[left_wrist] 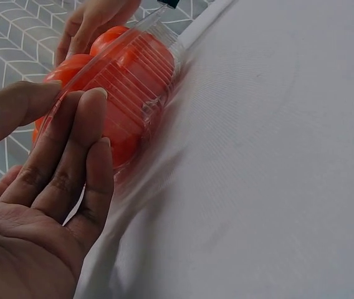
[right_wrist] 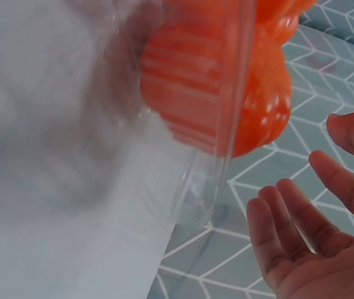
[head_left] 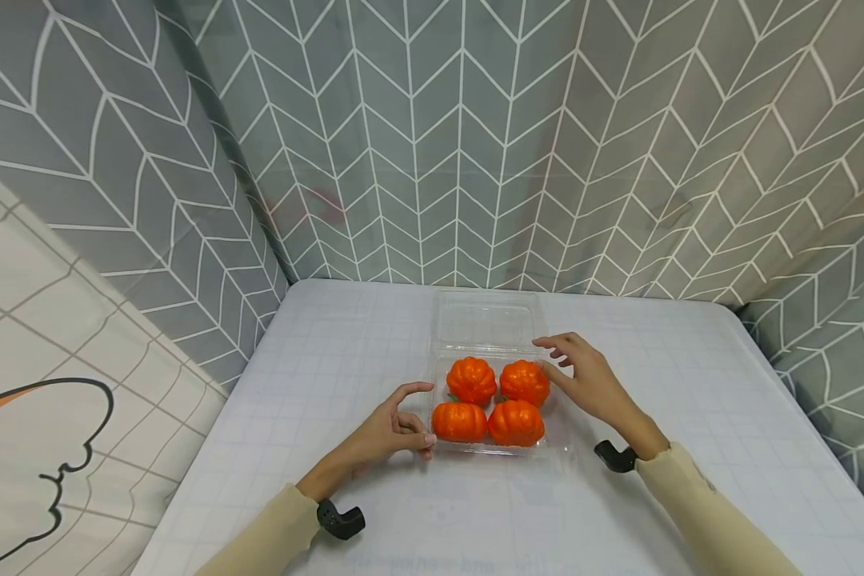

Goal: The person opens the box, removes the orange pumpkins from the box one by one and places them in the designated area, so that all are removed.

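A clear plastic clamshell box [head_left: 565, 416] lies on the table with its lid [head_left: 486, 318] folded back, away from me. Several small orange pumpkins fill its base, among them a front-right pumpkin [head_left: 516, 423] and a back-left pumpkin [head_left: 471, 380]. At the left side of the box, my left hand [head_left: 389, 428] pinches the rim between thumb and fingers, as the left wrist view shows. My right hand [head_left: 583, 376] hovers beside the right side, fingers spread and holding nothing. In the right wrist view, its fingers [right_wrist: 308, 215] stand apart from the box wall.
The white table [head_left: 331, 344] surrounds the box and reaches a patterned grey curtain [head_left: 461, 160] at the back. Another grey curtain hangs on the right. A white printed cloth [head_left: 79, 360] hangs at the left. Dark wrist devices [head_left: 340, 520] sit on both wrists.
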A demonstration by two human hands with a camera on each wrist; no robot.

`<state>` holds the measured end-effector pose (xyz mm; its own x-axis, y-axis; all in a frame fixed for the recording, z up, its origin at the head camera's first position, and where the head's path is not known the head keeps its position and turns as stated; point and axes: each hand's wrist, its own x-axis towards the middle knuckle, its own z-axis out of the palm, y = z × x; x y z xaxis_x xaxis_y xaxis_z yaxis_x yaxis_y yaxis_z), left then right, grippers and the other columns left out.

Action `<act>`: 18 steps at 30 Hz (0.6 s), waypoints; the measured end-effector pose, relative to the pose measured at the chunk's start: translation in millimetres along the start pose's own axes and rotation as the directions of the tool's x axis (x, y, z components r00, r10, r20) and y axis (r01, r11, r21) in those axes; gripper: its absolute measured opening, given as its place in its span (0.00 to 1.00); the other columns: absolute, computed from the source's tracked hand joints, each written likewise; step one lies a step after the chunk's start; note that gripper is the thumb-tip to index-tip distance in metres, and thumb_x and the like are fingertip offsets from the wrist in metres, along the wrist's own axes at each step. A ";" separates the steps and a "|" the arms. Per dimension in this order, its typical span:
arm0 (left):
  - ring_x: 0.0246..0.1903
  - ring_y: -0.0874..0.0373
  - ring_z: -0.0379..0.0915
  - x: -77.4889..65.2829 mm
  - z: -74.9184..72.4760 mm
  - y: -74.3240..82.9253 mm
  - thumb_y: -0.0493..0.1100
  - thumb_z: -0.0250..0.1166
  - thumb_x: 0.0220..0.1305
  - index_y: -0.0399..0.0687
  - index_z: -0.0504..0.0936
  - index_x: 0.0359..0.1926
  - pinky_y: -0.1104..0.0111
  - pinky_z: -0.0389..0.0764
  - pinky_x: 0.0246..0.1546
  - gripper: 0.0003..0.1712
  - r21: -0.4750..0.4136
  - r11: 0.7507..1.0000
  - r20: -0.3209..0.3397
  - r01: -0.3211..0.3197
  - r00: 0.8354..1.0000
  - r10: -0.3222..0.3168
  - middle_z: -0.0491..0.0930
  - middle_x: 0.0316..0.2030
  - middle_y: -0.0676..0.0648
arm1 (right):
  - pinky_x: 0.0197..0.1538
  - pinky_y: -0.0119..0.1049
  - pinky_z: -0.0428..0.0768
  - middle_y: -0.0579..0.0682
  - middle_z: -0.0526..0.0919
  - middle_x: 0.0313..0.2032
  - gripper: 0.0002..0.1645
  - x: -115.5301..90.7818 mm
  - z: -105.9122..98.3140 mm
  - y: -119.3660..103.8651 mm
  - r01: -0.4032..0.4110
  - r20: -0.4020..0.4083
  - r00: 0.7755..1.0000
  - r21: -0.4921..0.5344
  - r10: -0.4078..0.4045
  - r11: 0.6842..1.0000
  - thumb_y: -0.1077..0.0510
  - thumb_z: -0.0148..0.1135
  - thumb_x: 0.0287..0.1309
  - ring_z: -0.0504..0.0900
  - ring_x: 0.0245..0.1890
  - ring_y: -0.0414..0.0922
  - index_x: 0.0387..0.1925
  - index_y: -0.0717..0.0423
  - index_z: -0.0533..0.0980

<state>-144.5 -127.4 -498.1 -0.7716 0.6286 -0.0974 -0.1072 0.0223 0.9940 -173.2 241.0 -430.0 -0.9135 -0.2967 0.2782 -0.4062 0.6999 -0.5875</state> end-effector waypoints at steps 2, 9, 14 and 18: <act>0.33 0.48 0.86 0.0 0.0 0.6 0.37 0.73 0.65 0.52 0.52 0.79 0.58 0.84 0.46 0.51 -0.002 1.000 0.003 0.001 1.000 -0.001 0.86 0.35 0.37 | 0.49 0.55 0.85 0.61 0.79 0.53 0.23 -2.8 0.9 -3.2 0.000 0.004 1.000 0.004 0.000 1.000 0.62 0.69 0.65 0.81 0.47 0.57 0.61 0.59 0.79; 0.32 0.49 0.85 0.5 -0.5 2.0 0.36 0.73 0.65 0.51 0.51 0.80 0.59 0.85 0.44 0.52 -0.008 1.000 0.013 -0.003 1.000 0.003 0.86 0.35 0.37 | 0.44 0.49 0.86 0.57 0.79 0.48 0.22 -13.1 5.0 -12.8 0.007 0.006 1.000 0.005 -0.007 1.000 0.61 0.71 0.64 0.81 0.43 0.54 0.59 0.58 0.80; 0.33 0.48 0.86 0.7 -1.1 2.7 0.36 0.73 0.64 0.52 0.51 0.80 0.58 0.85 0.44 0.52 -0.005 1.000 0.012 0.002 1.000 -0.002 0.86 0.35 0.37 | 0.41 0.41 0.85 0.52 0.79 0.43 0.19 -19.8 9.8 -17.1 0.021 0.017 1.000 0.018 -0.021 1.000 0.59 0.72 0.63 0.80 0.40 0.49 0.54 0.58 0.82; 0.33 0.48 0.86 1.3 -1.0 2.7 0.36 0.74 0.64 0.54 0.51 0.81 0.58 0.85 0.45 0.53 -0.002 1.000 0.010 0.009 1.000 -0.009 0.86 0.34 0.38 | 0.39 0.39 0.84 0.46 0.80 0.40 0.15 -24.2 14.0 -18.9 0.038 0.047 0.998 0.025 -0.039 0.999 0.57 0.73 0.63 0.79 0.38 0.42 0.50 0.56 0.83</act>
<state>-146.5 -127.2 -495.6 -0.7647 0.6358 -0.1053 -0.1151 0.0261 0.9930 -143.6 225.8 -436.3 -0.8969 -0.3538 0.2652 -0.4410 0.6719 -0.5951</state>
